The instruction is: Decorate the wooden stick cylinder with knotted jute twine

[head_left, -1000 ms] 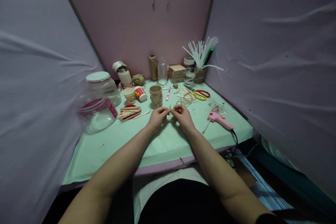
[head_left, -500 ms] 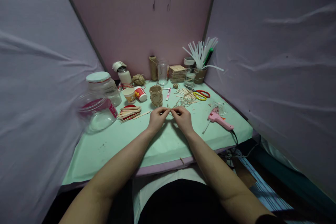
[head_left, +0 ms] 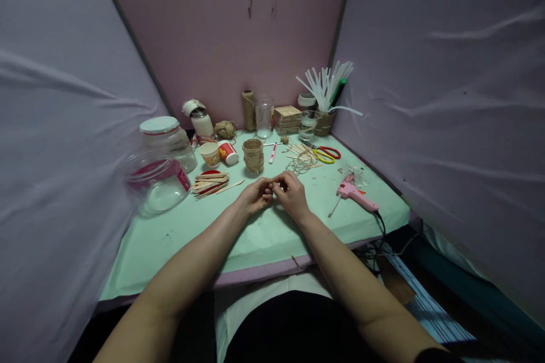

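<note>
In the middle of the table my left hand (head_left: pixel 256 195) is turned partly palm up, its fingers curled and pinched. My right hand (head_left: pixel 292 193) meets it at the fingertips, thumb and forefinger pressed together. Between them is a short piece of twine, now mostly hidden by the fingers; a thin tan strand showed there a moment earlier. Just beyond my hands stands a twine-wrapped cup (head_left: pixel 254 157) with a braided rim. A loose tangle of twine (head_left: pixel 301 163) lies behind my right hand, by some thin wooden sticks (head_left: pixel 298 151).
Right of my hands lies a pink glue gun (head_left: pixel 357 197), its cord over the edge. Scissors (head_left: pixel 326 154) and a pink cutter (head_left: pixel 273 153) lie farther back. At left are wooden sticks (head_left: pixel 210 182), paper cups (head_left: pixel 210 154) and clear jars (head_left: pixel 166 190). Glue sticks (head_left: pixel 326 88) stand at the back.
My hands have drawn closer together, fingertips now meeting. The left hand has rolled palm upward and the strand between them has gone mostly out of sight.
</note>
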The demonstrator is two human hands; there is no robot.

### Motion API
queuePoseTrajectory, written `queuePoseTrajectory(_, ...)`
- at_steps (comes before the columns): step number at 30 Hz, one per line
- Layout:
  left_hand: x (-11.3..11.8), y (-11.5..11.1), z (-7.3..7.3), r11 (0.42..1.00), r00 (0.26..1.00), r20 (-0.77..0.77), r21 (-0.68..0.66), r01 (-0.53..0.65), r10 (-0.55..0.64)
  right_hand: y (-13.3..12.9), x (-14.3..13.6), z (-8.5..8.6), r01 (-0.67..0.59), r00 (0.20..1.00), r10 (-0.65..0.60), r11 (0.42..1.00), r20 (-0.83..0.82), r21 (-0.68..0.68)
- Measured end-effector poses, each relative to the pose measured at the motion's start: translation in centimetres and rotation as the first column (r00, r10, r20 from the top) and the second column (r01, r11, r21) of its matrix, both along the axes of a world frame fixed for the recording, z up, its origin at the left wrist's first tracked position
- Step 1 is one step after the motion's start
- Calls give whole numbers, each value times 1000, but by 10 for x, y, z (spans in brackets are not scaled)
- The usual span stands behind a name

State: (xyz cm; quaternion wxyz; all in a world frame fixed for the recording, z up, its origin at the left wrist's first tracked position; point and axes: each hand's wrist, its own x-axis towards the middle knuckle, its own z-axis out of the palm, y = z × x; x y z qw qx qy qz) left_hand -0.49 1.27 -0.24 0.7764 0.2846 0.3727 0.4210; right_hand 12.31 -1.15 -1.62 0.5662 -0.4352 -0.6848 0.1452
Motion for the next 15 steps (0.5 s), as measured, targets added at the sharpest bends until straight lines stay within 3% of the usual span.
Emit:
queuePoseTrajectory(2, -1, -1, 1, 1000, 1000, 9, 18, 3, -3, 0, 0, 1, -12, 1000, 12, 1000, -27, -20)
queuePoseTrajectory(4, 1, -3, 0, 985, 994, -72, 160, -70, 82, 0, 1, 2, -6, 997, 1, 997, -75, -71)
queuePoseTrajectory(6, 2, -4, -3, 934, 963, -184, 333, -128, 198, 2, 2, 2, -2, 993, -13, 992, -120, -126)
queuePoseTrajectory(9, 3, -4, -7, 865, 907, -306, 490, -110, 289, 4, 3, 2, -20, 986, -8, 985, -166, -172)
queuePoseTrajectory(12, 2, -3, -7, 864, 900, -350, 501, -53, 258, 5, 3, 2, -75, 964, 2, 961, -266, -267)
queuePoseTrajectory(15, 4, -3, -6, 874, 905, -360, 485, -28, 229, 7, 3, 2, -266, 859, 26, 877, -512, -401)
